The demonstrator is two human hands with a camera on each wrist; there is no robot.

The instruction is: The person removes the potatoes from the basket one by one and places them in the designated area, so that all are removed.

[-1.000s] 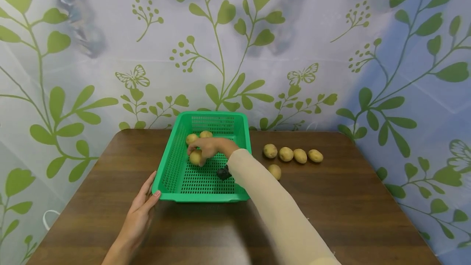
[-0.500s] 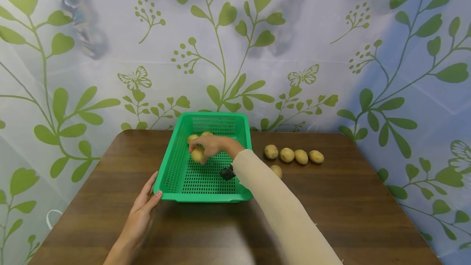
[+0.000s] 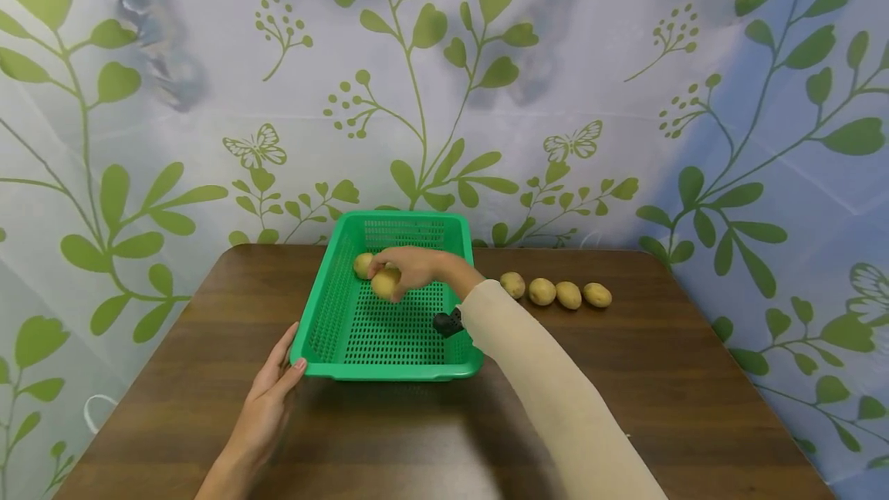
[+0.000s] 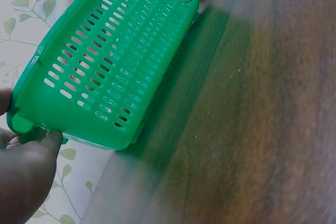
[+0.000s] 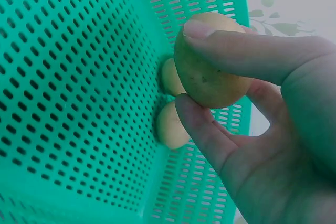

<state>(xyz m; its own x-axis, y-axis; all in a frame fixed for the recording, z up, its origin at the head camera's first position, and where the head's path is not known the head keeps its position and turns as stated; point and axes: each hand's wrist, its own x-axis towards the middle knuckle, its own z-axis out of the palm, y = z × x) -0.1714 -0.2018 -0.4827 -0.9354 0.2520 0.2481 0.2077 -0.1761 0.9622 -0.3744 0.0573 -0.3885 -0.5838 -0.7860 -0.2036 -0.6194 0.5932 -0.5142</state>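
Observation:
A green perforated plastic basket (image 3: 389, 371) stands on the table. My left hand (image 3: 257, 411) grips its near left corner, with fingers and thumb around the rim, as the left wrist view also shows. Over the inside of the basket, my right hand (image 3: 420, 265) holds a potato (image 3: 385, 284) between thumb and fingers. The right wrist view shows this potato (image 5: 210, 72) raised above the basket floor. Two other potatoes lie in the basket beyond it: one potato (image 5: 173, 124) and a second potato (image 5: 170, 77), partly hidden by the held one.
Several potatoes (image 3: 542, 292) lie in a row on the brown wooden table (image 3: 667, 376), right of the basket. Behind the table hangs a leaf-patterned cloth (image 3: 417, 83). A small black device (image 3: 447, 322) sits at my right wrist.
My right hand has raised the potato slightly and carried it to the right. A loose potato on the table is now hidden behind my right sleeve. The left hand stays at the corner.

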